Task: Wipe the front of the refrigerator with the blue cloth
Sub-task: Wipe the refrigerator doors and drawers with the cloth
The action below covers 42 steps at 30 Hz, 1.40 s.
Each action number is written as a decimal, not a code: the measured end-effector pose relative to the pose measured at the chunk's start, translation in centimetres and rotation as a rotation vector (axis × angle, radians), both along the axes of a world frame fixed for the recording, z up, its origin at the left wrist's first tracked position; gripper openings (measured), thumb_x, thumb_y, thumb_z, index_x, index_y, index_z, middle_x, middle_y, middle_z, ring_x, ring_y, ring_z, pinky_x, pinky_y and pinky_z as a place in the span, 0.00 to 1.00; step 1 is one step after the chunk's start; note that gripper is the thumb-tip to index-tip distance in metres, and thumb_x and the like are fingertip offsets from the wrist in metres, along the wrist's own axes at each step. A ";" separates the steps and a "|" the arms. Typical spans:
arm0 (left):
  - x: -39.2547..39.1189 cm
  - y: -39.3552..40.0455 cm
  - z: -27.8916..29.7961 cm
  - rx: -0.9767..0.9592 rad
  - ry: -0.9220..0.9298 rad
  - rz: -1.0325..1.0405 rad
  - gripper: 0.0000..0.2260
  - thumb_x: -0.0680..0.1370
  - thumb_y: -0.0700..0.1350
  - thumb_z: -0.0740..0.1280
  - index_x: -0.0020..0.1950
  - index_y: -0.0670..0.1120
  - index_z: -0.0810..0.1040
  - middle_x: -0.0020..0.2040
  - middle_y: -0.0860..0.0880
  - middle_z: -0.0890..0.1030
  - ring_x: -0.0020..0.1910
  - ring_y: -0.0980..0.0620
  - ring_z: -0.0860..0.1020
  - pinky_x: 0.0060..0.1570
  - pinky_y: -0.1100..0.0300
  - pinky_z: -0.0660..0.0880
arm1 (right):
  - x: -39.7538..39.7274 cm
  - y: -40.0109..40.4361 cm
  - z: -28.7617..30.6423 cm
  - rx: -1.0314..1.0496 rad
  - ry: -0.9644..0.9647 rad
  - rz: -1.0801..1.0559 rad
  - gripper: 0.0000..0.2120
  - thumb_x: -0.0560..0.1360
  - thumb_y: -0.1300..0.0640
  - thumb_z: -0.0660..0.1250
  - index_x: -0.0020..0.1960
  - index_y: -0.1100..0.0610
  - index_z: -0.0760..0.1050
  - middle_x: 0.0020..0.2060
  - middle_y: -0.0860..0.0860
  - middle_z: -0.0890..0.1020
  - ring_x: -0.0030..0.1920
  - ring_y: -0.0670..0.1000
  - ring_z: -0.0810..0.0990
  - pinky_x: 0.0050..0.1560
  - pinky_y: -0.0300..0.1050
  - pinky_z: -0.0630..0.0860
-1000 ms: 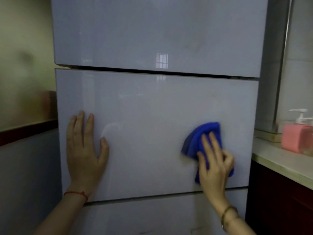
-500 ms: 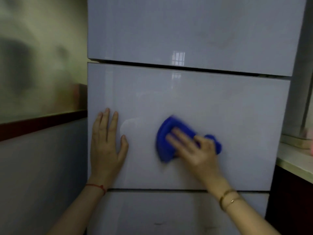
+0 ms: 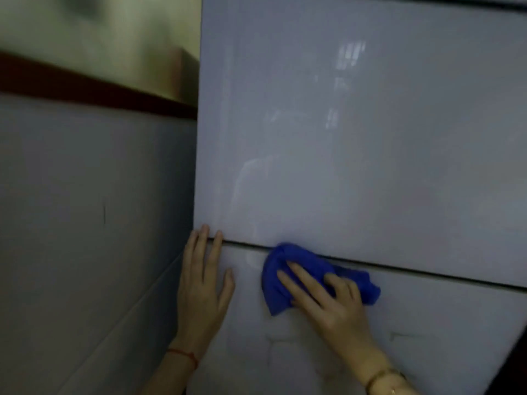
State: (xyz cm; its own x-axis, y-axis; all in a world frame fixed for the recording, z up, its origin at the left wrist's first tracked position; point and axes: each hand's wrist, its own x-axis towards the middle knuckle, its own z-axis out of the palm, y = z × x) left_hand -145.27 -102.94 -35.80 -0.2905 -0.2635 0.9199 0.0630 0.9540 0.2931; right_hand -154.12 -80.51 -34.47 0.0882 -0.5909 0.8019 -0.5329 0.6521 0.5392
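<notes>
The refrigerator [image 3: 356,155] has glossy pale grey door panels that fill the right of the head view. A dark seam runs between the middle panel and the lower one. My right hand [image 3: 328,303] presses the bunched blue cloth [image 3: 279,269] flat against the top of the lower panel, just below that seam. The cloth sticks out to the left of my fingers and behind my knuckles. My left hand [image 3: 202,292] lies flat and open on the refrigerator's left edge, with its fingertips across the seam, a short gap left of the cloth.
A grey tiled wall [image 3: 85,223] with a dark red band [image 3: 85,86] stands directly left of the refrigerator. A dark cabinet edge [image 3: 513,363] shows at the bottom right corner.
Both hands have moved down from the middle panel to the seam and lower panel. The cloth swept left, then downward. The view has swung down and left, losing the counter and pink dispenser.
</notes>
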 end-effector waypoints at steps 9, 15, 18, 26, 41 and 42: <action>-1.4 -0.1 -7.6 -0.026 0.042 0.034 0.27 0.82 0.49 0.55 0.80 0.50 0.49 0.81 0.54 0.47 0.80 0.49 0.49 0.80 0.55 0.48 | 0.2 -1.4 -2.6 -0.270 -0.145 0.074 0.28 0.79 0.57 0.64 0.76 0.44 0.60 0.76 0.42 0.60 0.51 0.56 0.72 0.49 0.51 0.67; -2.1 -0.6 -11.5 -0.046 0.072 0.036 0.30 0.81 0.47 0.57 0.80 0.51 0.48 0.81 0.56 0.45 0.80 0.50 0.47 0.80 0.53 0.47 | -0.2 -0.9 -16.5 0.140 0.054 -0.018 0.24 0.80 0.59 0.52 0.72 0.41 0.66 0.75 0.42 0.64 0.55 0.53 0.70 0.55 0.47 0.66; -2.1 -0.7 -12.1 -0.072 0.083 0.060 0.31 0.80 0.45 0.58 0.80 0.52 0.47 0.80 0.57 0.44 0.80 0.52 0.46 0.80 0.52 0.47 | -0.9 1.7 -17.4 0.200 0.068 0.009 0.25 0.80 0.61 0.51 0.73 0.41 0.65 0.76 0.42 0.59 0.53 0.52 0.71 0.54 0.45 0.67; -1.7 0.6 -12.3 0.031 0.072 0.051 0.27 0.79 0.43 0.61 0.77 0.40 0.57 0.79 0.45 0.54 0.80 0.49 0.48 0.80 0.51 0.48 | -0.3 -1.4 -11.8 -0.256 -0.015 0.074 0.25 0.78 0.56 0.67 0.72 0.44 0.67 0.72 0.44 0.68 0.51 0.55 0.70 0.49 0.49 0.66; -2.9 1.5 -14.0 0.026 0.145 0.069 0.29 0.78 0.45 0.59 0.76 0.36 0.57 0.78 0.38 0.55 0.80 0.49 0.46 0.79 0.48 0.44 | -1.7 1.1 -11.8 -0.359 0.058 0.047 0.23 0.78 0.57 0.66 0.72 0.45 0.68 0.71 0.43 0.69 0.48 0.54 0.70 0.49 0.49 0.68; -2.9 1.4 -14.1 0.025 0.149 0.071 0.29 0.77 0.45 0.59 0.76 0.36 0.56 0.78 0.38 0.55 0.80 0.49 0.46 0.79 0.48 0.43 | -1.8 1.7 -14.8 -0.209 0.080 0.029 0.25 0.79 0.59 0.64 0.73 0.44 0.66 0.72 0.42 0.67 0.48 0.54 0.70 0.49 0.48 0.69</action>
